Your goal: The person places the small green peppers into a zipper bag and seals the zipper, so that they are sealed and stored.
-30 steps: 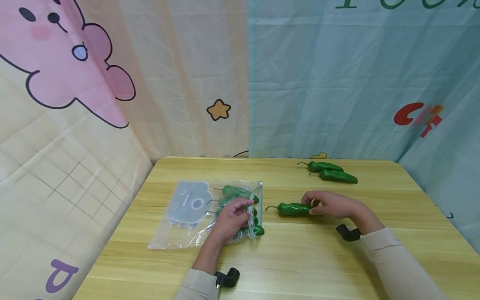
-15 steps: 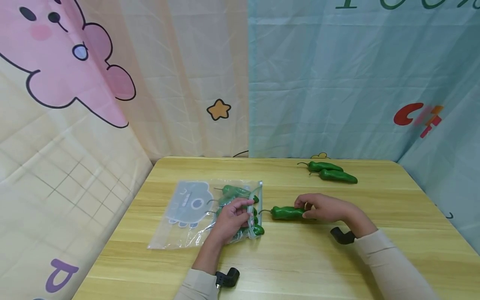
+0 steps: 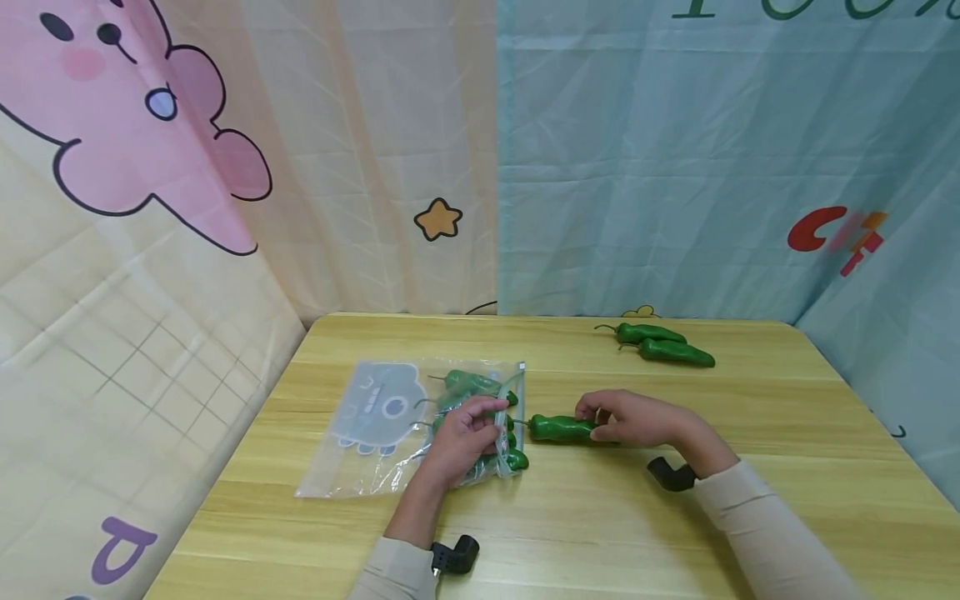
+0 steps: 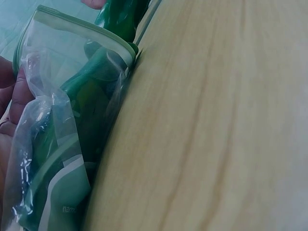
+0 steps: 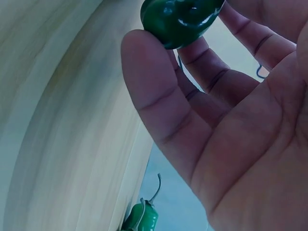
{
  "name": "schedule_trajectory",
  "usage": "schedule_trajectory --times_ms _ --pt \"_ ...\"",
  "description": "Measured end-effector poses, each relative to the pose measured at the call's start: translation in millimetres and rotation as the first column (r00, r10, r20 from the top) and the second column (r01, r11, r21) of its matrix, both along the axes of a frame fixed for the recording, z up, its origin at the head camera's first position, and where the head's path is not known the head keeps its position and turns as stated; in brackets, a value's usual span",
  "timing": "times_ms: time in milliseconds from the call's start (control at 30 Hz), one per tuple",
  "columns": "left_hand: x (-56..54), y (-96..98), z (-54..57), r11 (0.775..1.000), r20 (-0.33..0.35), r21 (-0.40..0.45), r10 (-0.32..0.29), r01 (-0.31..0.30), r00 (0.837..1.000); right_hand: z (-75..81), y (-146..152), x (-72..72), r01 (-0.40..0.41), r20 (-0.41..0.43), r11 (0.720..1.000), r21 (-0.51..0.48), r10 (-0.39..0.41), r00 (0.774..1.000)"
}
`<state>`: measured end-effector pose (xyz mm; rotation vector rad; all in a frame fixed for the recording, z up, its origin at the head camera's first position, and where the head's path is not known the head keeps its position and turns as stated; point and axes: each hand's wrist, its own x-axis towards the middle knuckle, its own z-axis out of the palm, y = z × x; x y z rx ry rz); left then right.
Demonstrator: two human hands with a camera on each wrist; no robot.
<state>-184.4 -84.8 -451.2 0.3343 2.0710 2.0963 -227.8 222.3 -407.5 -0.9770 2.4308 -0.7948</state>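
Observation:
A clear zip bag (image 3: 345,479) with a printed cartoon patch lies on the table, several green chili peppers (image 3: 468,383) inside with tips at its mouth. My left hand (image 3: 467,437) pinches the bag's upper layer by the zip edge; the left wrist view shows the mouth (image 4: 72,21) lifted apart as a loop. Just right of it, my right hand (image 3: 645,419) grips another green chili pepper (image 3: 558,428) near its tip. Its stem points left and overlaps the bag's mouth. In the right wrist view, thumb and fingers surround that pepper's end (image 5: 180,21).
Two more green chili peppers (image 3: 667,350) lie side by side at the back right of the wooden table (image 3: 600,533). A printed curtain (image 3: 637,167) hangs behind the table. Black wrist cameras (image 3: 456,555) sit on both wrists.
My right hand has slid leftward with its pepper, bringing the stem from beside the bag to its mouth. The left hand and the bag have stayed put.

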Motion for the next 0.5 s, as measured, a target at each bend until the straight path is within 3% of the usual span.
schedule_trajectory --times_ms 500 --pt "-0.4 1.2 -0.2 1.000 -0.018 0.019 -0.010 0.010 1.000 -6.3 -22 -3.6 -0.038 -0.023 0.999 -0.003 0.037 0.999"
